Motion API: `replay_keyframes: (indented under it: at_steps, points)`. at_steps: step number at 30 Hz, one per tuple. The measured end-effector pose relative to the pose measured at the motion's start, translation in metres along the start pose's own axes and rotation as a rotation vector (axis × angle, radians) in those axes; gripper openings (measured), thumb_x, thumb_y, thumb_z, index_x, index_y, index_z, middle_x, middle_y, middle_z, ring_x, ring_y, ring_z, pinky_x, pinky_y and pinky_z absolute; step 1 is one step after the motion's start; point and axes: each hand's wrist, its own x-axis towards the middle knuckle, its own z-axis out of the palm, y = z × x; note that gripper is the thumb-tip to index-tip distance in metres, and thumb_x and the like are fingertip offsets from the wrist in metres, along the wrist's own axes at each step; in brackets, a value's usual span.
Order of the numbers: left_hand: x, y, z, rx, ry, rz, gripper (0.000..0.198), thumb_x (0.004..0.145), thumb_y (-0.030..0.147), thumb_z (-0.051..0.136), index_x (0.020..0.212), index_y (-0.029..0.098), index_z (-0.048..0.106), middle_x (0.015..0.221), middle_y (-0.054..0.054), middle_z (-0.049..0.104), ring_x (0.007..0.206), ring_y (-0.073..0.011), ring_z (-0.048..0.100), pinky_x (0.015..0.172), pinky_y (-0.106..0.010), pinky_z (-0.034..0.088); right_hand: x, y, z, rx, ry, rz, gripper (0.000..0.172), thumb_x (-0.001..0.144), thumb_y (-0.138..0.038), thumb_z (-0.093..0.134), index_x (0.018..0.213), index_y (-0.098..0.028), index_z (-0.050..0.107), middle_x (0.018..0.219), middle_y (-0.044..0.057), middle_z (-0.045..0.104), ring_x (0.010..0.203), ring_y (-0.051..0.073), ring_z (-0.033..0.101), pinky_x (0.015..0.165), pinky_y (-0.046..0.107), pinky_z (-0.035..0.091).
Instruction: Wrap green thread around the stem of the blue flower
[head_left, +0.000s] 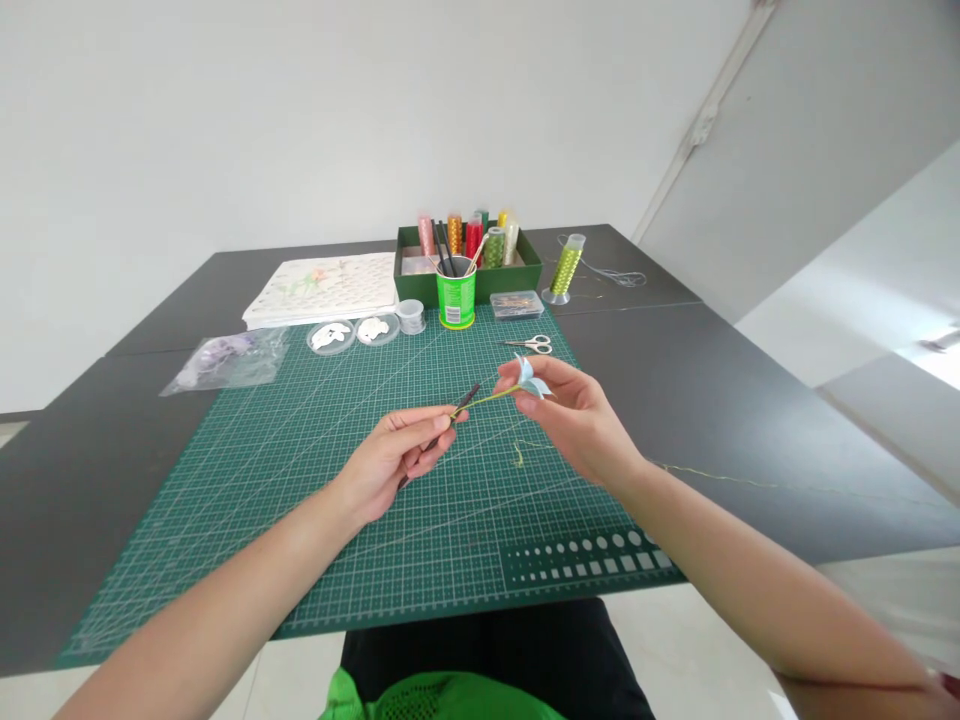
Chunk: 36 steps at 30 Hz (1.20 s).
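Flower stem held above mat, scissors beyond

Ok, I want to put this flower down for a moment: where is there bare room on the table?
The mat is bare on its near left, below the left hand. The dark table right of it is bare too, but for a thin thread. The far edge is crowded: cup, dishes, scissors.

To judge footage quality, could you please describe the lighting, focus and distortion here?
Head view: soft even light, faint shadows on the cutting mat; left hand on the stem and right hand on the pale blue flower are sharp; wide-angle stretch splays the table edges; floor at right blown out.
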Motion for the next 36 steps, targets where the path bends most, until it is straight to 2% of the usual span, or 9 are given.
replay_keyframes:
  at_steps: [2,4,7,9,15,19,27,31,36]
  points:
    - [0.001,-0.001,0.001,0.001,-0.004,0.002,0.028,0.079,0.039,0.085,0.093,0.015,0.082,0.064,0.002,0.056,0.046,-0.003,0.034,0.038,-0.018,0.016,-0.001,0.001,0.002,0.082,0.027,0.005,0.018,0.078,-0.03,0.084,0.091,-0.024,0.074,0.085,0.0,0.073,0.08,0.013,0.069,0.082,0.031,0.056]
    - [0.001,-0.001,0.001,0.007,-0.003,0.001,0.027,0.079,0.039,0.084,0.093,0.016,0.082,0.064,0.002,0.056,0.046,-0.0032,0.034,0.038,-0.018,0.017,-0.001,0.001,0.003,0.155,0.019,0.012,0.017,0.077,-0.03,0.086,0.086,-0.023,0.074,0.071,-0.004,0.068,0.059,0.009,0.06,0.063,0.024,0.052]
    - [0.002,-0.002,0.002,0.033,-0.003,-0.012,0.029,0.078,0.039,0.084,0.095,0.016,0.083,0.063,0.002,0.056,0.045,-0.0038,0.034,0.038,-0.019,0.016,-0.001,0.001,0.004,0.191,0.012,0.011,0.017,0.074,-0.027,0.087,0.082,-0.023,0.073,0.055,-0.009,0.053,0.041,0.003,0.033,0.04,0.018,0.027]
    - [0.003,-0.002,0.003,0.056,-0.01,-0.022,0.03,0.077,0.04,0.085,0.096,0.016,0.083,0.063,0.002,0.056,0.045,-0.0038,0.034,0.038,-0.019,0.016,-0.001,0.0,0.004,0.15,0.029,-0.011,0.018,0.073,-0.029,0.088,0.079,-0.022,0.072,0.052,-0.009,0.047,0.042,0.003,0.025,0.039,0.018,0.018]
    - [0.002,-0.006,0.006,0.143,-0.005,-0.001,0.031,0.078,0.041,0.084,0.095,0.016,0.084,0.063,0.001,0.059,0.046,-0.0042,0.034,0.04,-0.02,0.017,-0.002,-0.004,0.002,-0.011,0.068,-0.039,0.023,0.07,-0.037,0.091,0.074,-0.021,0.074,0.05,-0.007,0.045,0.048,0.007,0.029,0.046,0.022,0.025]
    - [0.003,-0.004,0.002,0.228,0.02,0.068,0.029,0.08,0.041,0.081,0.095,0.017,0.084,0.065,0.0,0.062,0.046,-0.0048,0.035,0.041,-0.021,0.019,-0.003,-0.007,-0.001,-0.109,0.081,-0.042,0.024,0.068,-0.039,0.092,0.073,-0.021,0.077,0.049,-0.007,0.039,0.048,0.007,0.027,0.047,0.023,0.021]
    - [0.004,0.001,-0.006,0.392,0.022,0.222,0.025,0.082,0.039,0.079,0.095,0.019,0.085,0.062,-0.001,0.066,0.046,-0.0066,0.036,0.045,-0.023,0.027,-0.009,-0.021,-0.006,-0.299,-0.081,-0.135,0.026,0.081,-0.045,0.082,0.08,-0.019,0.079,0.048,-0.009,0.025,0.046,0.006,0.022,0.045,0.024,0.02]
    - [0.003,0.001,-0.006,0.404,0.009,0.235,0.022,0.083,0.037,0.078,0.095,0.02,0.086,0.062,-0.002,0.066,0.047,-0.0067,0.037,0.045,-0.022,0.028,-0.01,-0.022,-0.009,-0.263,-0.191,-0.118,0.028,0.088,-0.045,0.076,0.084,-0.017,0.075,0.051,-0.008,0.033,0.046,0.006,0.026,0.044,0.023,0.021]
    - [0.003,0.002,-0.007,0.438,0.016,0.265,0.024,0.083,0.039,0.078,0.096,0.02,0.086,0.062,-0.002,0.067,0.046,-0.0073,0.037,0.044,-0.023,0.029,-0.009,-0.021,-0.009,-0.147,-0.238,-0.056,0.033,0.089,-0.049,0.075,0.085,-0.017,0.069,0.066,0.0,0.057,0.053,0.009,0.041,0.047,0.023,0.031]
